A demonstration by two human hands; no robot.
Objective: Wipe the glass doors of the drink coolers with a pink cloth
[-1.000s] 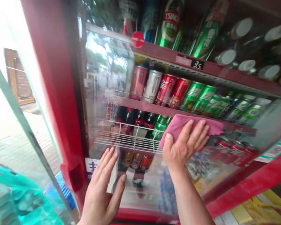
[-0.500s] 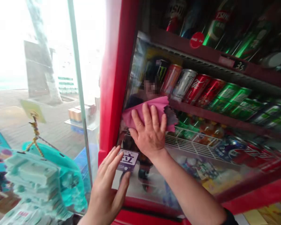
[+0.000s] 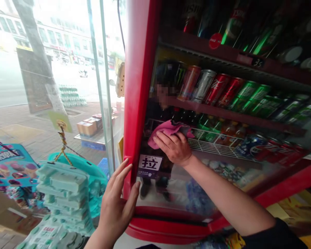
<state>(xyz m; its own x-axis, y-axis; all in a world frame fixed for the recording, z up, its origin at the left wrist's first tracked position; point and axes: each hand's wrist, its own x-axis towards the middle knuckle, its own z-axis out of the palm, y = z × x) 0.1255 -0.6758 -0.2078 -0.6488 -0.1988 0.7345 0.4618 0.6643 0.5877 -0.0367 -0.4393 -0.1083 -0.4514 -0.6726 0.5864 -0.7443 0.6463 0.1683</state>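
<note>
My right hand [image 3: 175, 148] presses a pink cloth [image 3: 163, 129] flat against the glass door [image 3: 217, 162] of a red drinks fridge [image 3: 137, 83], near the door's left side just above a white label [image 3: 150, 162]. My left hand [image 3: 118, 204] is open, fingers stretched out, resting against the red left frame of the door by its handle recess. Behind the glass stand rows of cans [image 3: 217, 88] and bottles on shelves.
A shop window [image 3: 54, 79] is to the left, with the street outside. Teal packets [image 3: 64, 193] are stacked on a teal stand at lower left. A colourful box [image 3: 7, 166] lies at far left. Yellow goods [image 3: 298, 207] show at lower right.
My right hand has slid the pink cloth left across the glass and then a little lower. My left hand shifted from the glass onto the red frame. The view swung left.
</note>
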